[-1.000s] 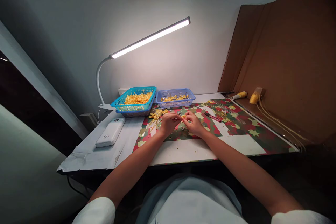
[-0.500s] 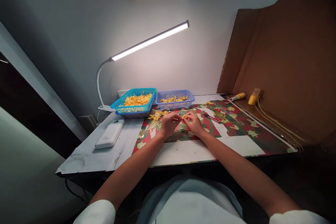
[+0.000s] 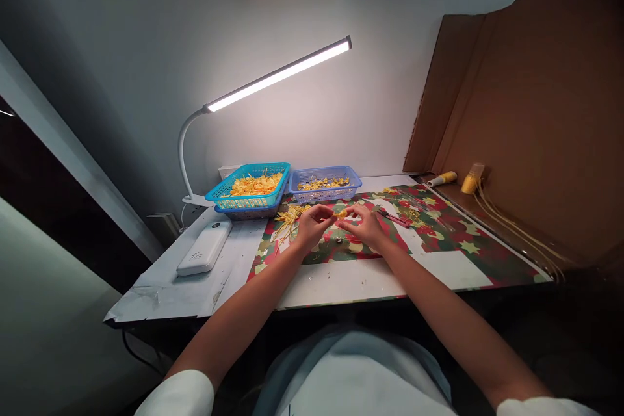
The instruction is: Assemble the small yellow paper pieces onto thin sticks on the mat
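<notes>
1. Yellow petal-like piece: held between both hands, inward of the table's front edge.
2. Left hand: pinches the piece's left end. Right hand: digits at the right end; grip cannot be told.
3. Step, as judged: fingertip work on 1 piece.
4. Next move likely requires: steady left pinch, precise right-finger placement.
5. Lavender basket: near the rear edge.

A slanted lamp lights the grey wall.

A small, bright yellow piece sits between the hands' fingertips.
</notes>
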`<action>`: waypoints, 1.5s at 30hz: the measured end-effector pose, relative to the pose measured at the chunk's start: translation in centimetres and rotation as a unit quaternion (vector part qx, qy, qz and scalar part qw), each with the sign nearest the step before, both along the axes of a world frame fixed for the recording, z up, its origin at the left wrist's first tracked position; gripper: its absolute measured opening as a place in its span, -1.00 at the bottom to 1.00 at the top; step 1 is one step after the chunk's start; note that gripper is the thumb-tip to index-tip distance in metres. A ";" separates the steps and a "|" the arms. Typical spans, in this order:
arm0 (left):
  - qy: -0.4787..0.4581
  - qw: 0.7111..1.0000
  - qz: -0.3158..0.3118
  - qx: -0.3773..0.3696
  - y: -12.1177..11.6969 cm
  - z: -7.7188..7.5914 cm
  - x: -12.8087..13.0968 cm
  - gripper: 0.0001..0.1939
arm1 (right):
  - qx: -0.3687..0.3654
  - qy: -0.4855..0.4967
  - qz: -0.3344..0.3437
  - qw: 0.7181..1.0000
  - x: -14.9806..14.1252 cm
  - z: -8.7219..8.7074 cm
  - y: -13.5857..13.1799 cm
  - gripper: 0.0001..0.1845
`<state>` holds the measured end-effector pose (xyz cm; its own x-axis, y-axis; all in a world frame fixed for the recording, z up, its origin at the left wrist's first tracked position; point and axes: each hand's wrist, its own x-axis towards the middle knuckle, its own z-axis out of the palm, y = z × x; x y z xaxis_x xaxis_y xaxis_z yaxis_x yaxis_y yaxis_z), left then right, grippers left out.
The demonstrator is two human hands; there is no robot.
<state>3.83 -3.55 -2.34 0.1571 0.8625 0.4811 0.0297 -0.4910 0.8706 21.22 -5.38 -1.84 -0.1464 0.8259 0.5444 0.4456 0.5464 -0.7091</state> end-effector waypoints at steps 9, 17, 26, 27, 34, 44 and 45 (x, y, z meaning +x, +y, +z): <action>-0.052 0.996 -0.048 -0.056 0.2 -0.2 0.1 -0.68 | -0.032 0.013 0.024 0.999 0.0 0.2 -0.2 -0.77; -0.030 0.998 -0.027 -0.048 0.3 -0.3 0.0 -0.68 | -0.023 0.005 0.020 1.000 0.0 0.2 -0.3 -0.74; 0.002 0.998 -0.037 -0.056 0.5 -0.5 0.1 -0.69 | -0.008 0.006 0.014 1.000 0.0 0.1 -0.3 -0.76; 0.004 0.998 -0.032 -0.052 0.5 -0.5 0.1 -0.69 | -0.002 0.005 0.007 1.000 0.0 0.2 -0.3 -0.76; 0.023 1.000 0.017 -0.004 0.4 -0.7 0.1 -0.74 | 0.114 -0.065 -0.076 0.988 -0.4 0.8 -1.3 -0.76; 0.103 0.986 0.062 0.113 -0.1 -0.7 0.2 -0.89 | 0.081 -0.173 -0.123 0.974 -1.5 -0.8 -0.3 -0.81; 0.103 0.986 0.062 0.112 -0.1 -0.7 0.3 -0.89 | 0.076 -0.177 -0.122 0.974 -1.6 -0.9 -0.2 -0.81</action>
